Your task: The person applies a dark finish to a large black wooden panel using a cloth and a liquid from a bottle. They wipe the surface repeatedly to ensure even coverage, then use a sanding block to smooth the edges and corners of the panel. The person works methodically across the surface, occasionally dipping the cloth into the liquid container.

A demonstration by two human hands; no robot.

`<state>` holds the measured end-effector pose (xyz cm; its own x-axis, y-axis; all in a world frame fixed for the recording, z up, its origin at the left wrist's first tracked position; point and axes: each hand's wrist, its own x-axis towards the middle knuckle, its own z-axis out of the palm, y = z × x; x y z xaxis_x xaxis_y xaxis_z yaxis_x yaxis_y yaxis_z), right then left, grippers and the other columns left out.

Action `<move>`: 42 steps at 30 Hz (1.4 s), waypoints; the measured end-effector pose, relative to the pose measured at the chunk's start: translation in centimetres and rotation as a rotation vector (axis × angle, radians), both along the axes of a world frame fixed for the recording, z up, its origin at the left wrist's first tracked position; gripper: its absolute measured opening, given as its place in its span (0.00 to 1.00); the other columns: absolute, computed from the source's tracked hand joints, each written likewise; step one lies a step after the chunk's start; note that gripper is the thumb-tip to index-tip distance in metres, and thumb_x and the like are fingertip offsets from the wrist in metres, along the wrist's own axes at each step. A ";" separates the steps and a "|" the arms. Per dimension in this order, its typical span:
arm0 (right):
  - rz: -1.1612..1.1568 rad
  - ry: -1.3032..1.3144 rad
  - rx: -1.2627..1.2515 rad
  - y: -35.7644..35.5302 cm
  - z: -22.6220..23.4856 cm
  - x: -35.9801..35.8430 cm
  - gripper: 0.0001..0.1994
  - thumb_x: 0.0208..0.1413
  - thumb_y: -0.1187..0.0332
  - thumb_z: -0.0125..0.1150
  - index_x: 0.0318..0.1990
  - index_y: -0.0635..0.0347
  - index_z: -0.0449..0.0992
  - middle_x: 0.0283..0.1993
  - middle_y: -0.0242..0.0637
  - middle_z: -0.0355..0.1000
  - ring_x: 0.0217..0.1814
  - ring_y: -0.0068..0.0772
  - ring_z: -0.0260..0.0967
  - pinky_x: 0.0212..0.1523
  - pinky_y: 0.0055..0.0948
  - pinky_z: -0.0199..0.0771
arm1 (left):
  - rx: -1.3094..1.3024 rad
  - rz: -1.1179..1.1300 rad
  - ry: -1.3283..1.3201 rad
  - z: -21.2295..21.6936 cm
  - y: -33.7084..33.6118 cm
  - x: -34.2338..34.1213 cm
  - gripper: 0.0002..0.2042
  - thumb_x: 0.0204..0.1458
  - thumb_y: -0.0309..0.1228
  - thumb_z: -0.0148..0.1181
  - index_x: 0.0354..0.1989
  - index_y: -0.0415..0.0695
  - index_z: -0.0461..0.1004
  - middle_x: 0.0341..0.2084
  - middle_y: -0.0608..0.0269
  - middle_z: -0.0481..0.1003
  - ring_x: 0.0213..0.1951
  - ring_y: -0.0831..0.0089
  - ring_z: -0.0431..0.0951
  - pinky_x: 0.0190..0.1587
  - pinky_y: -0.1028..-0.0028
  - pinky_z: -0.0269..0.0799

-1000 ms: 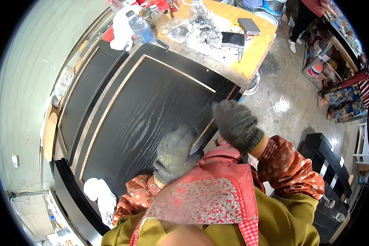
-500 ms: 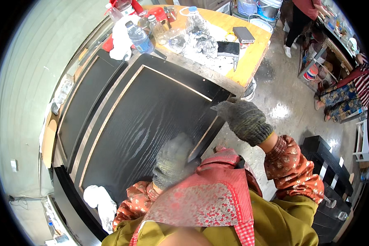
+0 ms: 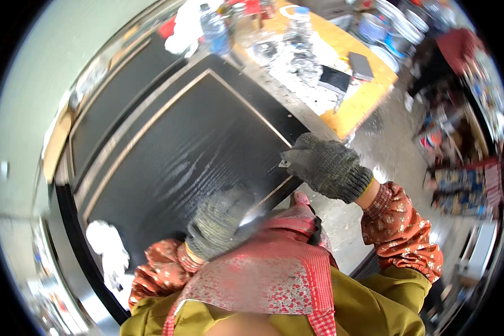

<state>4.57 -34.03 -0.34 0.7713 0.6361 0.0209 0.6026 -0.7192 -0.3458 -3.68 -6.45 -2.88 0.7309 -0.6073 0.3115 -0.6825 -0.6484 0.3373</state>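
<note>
A black wood-grain panel [image 3: 168, 145] with a pale inset line lies in front of me, whitish streaks across its middle. My right hand [image 3: 327, 168], in a dark grey knitted glove, is closed at the panel's right corner. A small flat metal blade [image 3: 284, 163] pokes out from its fingertips beside the pale line; the rest is hidden in the glove. My left hand [image 3: 215, 221], gloved alike, rests on the panel near its front edge. Its fingers are blurred but seem to lie flat, with nothing seen in them.
Beyond the panel stands a yellow table [image 3: 369, 92] with a plastic bottle [image 3: 301, 39], a phone [image 3: 335, 79] and a dark box [image 3: 360, 66]. Another dark panel [image 3: 123, 92] lies to the left. A white cloth [image 3: 107, 252] sits at the near left. Another person [image 3: 453, 53] is at the far right.
The view has turned, so the table and the person sit further right. My right hand has come down a little along the panel's right edge; the blade's tip now shows. My left hand stays on the panel.
</note>
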 end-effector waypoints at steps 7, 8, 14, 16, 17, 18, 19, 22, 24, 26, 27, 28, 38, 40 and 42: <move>0.387 -0.057 0.098 -2.1 -1.7 4.3 0.14 0.50 0.69 0.62 0.46 0.52 0.78 0.38 0.36 0.73 0.40 0.39 0.73 0.37 0.36 0.76 | 0.139 0.276 0.004 1.2 -2.3 -1.2 0.30 0.45 0.48 0.65 0.55 0.42 0.71 0.49 0.49 0.73 0.46 0.51 0.75 0.47 0.57 0.70; 0.438 -0.048 0.100 -2.1 -2.1 5.0 0.14 0.50 0.69 0.62 0.46 0.53 0.78 0.38 0.36 0.73 0.40 0.39 0.72 0.37 0.35 0.76 | 0.139 0.358 -0.002 1.2 -3.0 -1.5 0.30 0.46 0.48 0.65 0.54 0.42 0.71 0.48 0.49 0.73 0.46 0.51 0.74 0.47 0.57 0.70; 0.620 -0.028 0.133 -1.9 -2.5 7.3 0.15 0.50 0.66 0.62 0.47 0.56 0.77 0.39 0.33 0.72 0.43 0.37 0.69 0.36 0.35 0.75 | 0.065 0.847 -0.084 -0.4 -8.2 -3.0 0.19 0.50 0.34 0.63 0.50 0.43 0.73 0.43 0.52 0.74 0.46 0.51 0.74 0.51 0.56 0.68; 0.691 -0.018 0.013 -1.5 -2.5 8.0 0.24 0.48 0.52 0.65 0.50 0.54 0.74 0.42 0.34 0.71 0.47 0.37 0.68 0.39 0.36 0.75 | 0.078 0.950 -0.174 -1.5 -8.7 -2.5 0.17 0.49 0.32 0.63 0.48 0.43 0.75 0.42 0.55 0.75 0.46 0.54 0.74 0.52 0.56 0.68; 0.709 0.014 0.020 -1.2 -2.7 8.2 0.27 0.47 0.49 0.65 0.51 0.54 0.74 0.42 0.34 0.71 0.48 0.37 0.68 0.40 0.36 0.76 | 0.070 0.965 -0.205 -1.8 -8.9 -2.3 0.16 0.49 0.32 0.63 0.47 0.43 0.75 0.42 0.54 0.76 0.46 0.54 0.74 0.51 0.57 0.68; 0.719 0.047 0.029 -0.8 -2.8 8.3 0.30 0.45 0.45 0.65 0.52 0.54 0.73 0.43 0.35 0.71 0.49 0.37 0.68 0.41 0.36 0.76 | 0.066 0.973 -0.236 -1.9 -9.0 -2.2 0.16 0.49 0.33 0.63 0.46 0.43 0.75 0.42 0.54 0.76 0.46 0.54 0.74 0.51 0.57 0.68; 0.725 0.056 0.074 -0.6 -2.6 8.2 0.19 0.48 0.58 0.61 0.48 0.54 0.72 0.42 0.38 0.69 0.43 0.43 0.71 0.39 0.38 0.76 | 0.077 0.988 -0.239 -1.8 -9.1 -2.2 0.16 0.49 0.33 0.63 0.46 0.43 0.76 0.42 0.54 0.76 0.45 0.54 0.75 0.50 0.57 0.68; 0.740 0.082 0.098 -0.5 -2.1 8.1 0.12 0.52 0.72 0.56 0.45 0.55 0.72 0.42 0.42 0.67 0.38 0.49 0.74 0.36 0.41 0.77 | 0.107 1.015 -0.232 -1.7 -9.3 -2.5 0.16 0.49 0.33 0.63 0.46 0.43 0.76 0.41 0.55 0.76 0.44 0.54 0.75 0.48 0.57 0.69; 0.742 0.101 0.088 -0.6 -2.4 7.9 0.12 0.52 0.71 0.55 0.46 0.57 0.71 0.42 0.43 0.67 0.37 0.50 0.74 0.35 0.41 0.77 | 0.111 1.035 -0.229 -1.9 -9.4 -2.6 0.16 0.48 0.33 0.63 0.46 0.43 0.76 0.40 0.55 0.76 0.44 0.54 0.75 0.47 0.58 0.69; 0.727 0.122 0.080 -0.5 -2.6 7.6 0.13 0.53 0.71 0.55 0.47 0.57 0.71 0.42 0.43 0.67 0.36 0.50 0.74 0.34 0.42 0.77 | 0.104 1.023 -0.249 -1.7 -9.5 -2.4 0.16 0.48 0.33 0.63 0.46 0.42 0.76 0.38 0.55 0.76 0.42 0.54 0.75 0.46 0.58 0.69; 0.711 0.134 0.085 -0.1 -2.8 7.5 0.13 0.53 0.70 0.55 0.47 0.56 0.71 0.42 0.43 0.67 0.36 0.50 0.74 0.33 0.42 0.77 | 0.104 1.023 -0.255 -1.8 -9.3 -2.4 0.16 0.48 0.33 0.62 0.46 0.42 0.76 0.38 0.55 0.76 0.42 0.54 0.75 0.46 0.58 0.69; 0.696 0.146 0.091 0.1 -3.0 7.5 0.13 0.53 0.70 0.55 0.47 0.56 0.71 0.41 0.43 0.67 0.35 0.50 0.74 0.32 0.43 0.77 | 0.103 1.022 -0.262 -1.8 -9.3 -2.4 0.16 0.48 0.33 0.62 0.46 0.42 0.76 0.38 0.55 0.76 0.42 0.54 0.75 0.46 0.58 0.69; 0.685 0.018 0.048 0.0 -2.6 7.2 0.19 0.51 0.61 0.63 0.51 0.52 0.73 0.41 0.35 0.68 0.39 0.36 0.74 0.32 0.31 0.78 | 0.069 1.028 -0.228 -1.3 -9.2 -2.3 0.14 0.50 0.33 0.61 0.44 0.42 0.76 0.38 0.55 0.77 0.41 0.54 0.76 0.44 0.57 0.70; 0.669 0.009 0.021 -1.2 -2.5 7.3 0.22 0.49 0.58 0.65 0.52 0.52 0.72 0.41 0.35 0.68 0.39 0.37 0.74 0.33 0.33 0.78 | 0.080 1.043 -0.238 -1.3 -9.4 -2.3 0.14 0.50 0.33 0.61 0.44 0.41 0.75 0.37 0.55 0.77 0.41 0.53 0.76 0.44 0.58 0.70; 0.717 0.101 0.117 -0.5 -1.9 7.3 0.12 0.53 0.72 0.54 0.46 0.56 0.69 0.42 0.44 0.67 0.35 0.49 0.74 0.32 0.42 0.76 | 0.078 1.047 -0.219 -1.4 -9.5 -2.3 0.14 0.49 0.32 0.61 0.44 0.41 0.75 0.38 0.55 0.77 0.41 0.53 0.76 0.45 0.58 0.70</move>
